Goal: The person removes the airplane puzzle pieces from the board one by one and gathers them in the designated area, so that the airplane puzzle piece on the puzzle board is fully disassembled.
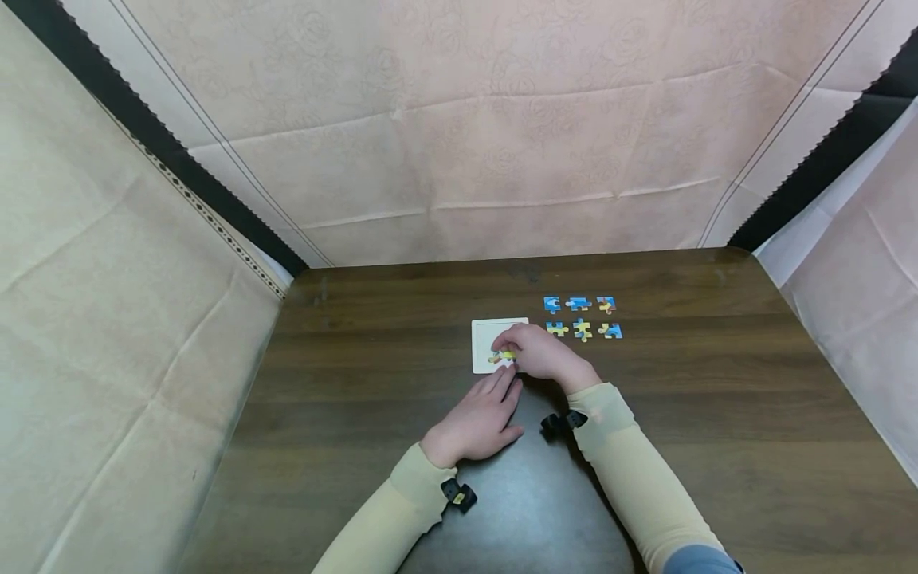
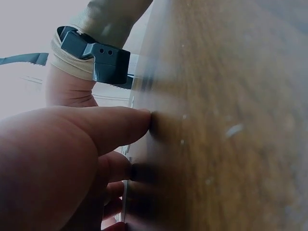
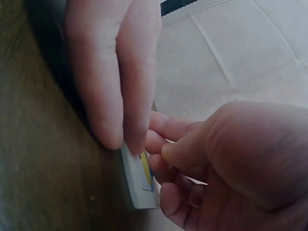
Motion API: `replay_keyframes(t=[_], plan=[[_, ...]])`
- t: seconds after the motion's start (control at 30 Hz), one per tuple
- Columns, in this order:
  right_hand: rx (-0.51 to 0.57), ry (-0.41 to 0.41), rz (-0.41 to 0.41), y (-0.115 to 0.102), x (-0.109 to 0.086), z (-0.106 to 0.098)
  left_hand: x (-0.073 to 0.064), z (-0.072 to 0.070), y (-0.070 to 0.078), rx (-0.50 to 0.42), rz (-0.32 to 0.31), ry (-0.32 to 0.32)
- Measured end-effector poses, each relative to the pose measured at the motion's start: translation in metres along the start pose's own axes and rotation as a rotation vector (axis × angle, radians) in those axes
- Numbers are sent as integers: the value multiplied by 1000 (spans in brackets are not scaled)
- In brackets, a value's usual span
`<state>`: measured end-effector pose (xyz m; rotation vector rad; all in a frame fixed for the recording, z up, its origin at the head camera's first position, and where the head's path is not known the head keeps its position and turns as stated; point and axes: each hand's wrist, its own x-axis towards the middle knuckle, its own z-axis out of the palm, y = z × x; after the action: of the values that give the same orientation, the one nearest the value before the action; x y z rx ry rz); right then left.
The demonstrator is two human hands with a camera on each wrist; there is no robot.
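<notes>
A square white puzzle tray lies on the table, with yellow and blue jigsaw puzzle pieces at its front part. My right hand is over the tray's right side, fingers bent, pinching a puzzle piece low at the tray; the fingers hide much of it. My left hand lies in front of the tray with its fingers extended, fingertips right at the front rim. In the right wrist view, two straight left fingers reach down to the tray's edge, beside the right fingertips.
To the right of the tray, loose puzzle pieces lie in two rows of three. The brown wooden table ends at a light cloth wall behind. Each wrist wears a black camera.
</notes>
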<state>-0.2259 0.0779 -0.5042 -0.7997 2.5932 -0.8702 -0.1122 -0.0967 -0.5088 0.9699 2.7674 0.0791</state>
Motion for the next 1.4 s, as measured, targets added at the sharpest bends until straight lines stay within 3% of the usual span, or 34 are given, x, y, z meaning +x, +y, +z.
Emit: replay_keyframes(t=[1.07, 1.4], plan=[[0, -12, -16, -2, -1, -3, 1, 1, -1, -1, -8, -21], [62, -13, -19, 1, -2, -3, 2, 8, -4, -24, 1, -25]])
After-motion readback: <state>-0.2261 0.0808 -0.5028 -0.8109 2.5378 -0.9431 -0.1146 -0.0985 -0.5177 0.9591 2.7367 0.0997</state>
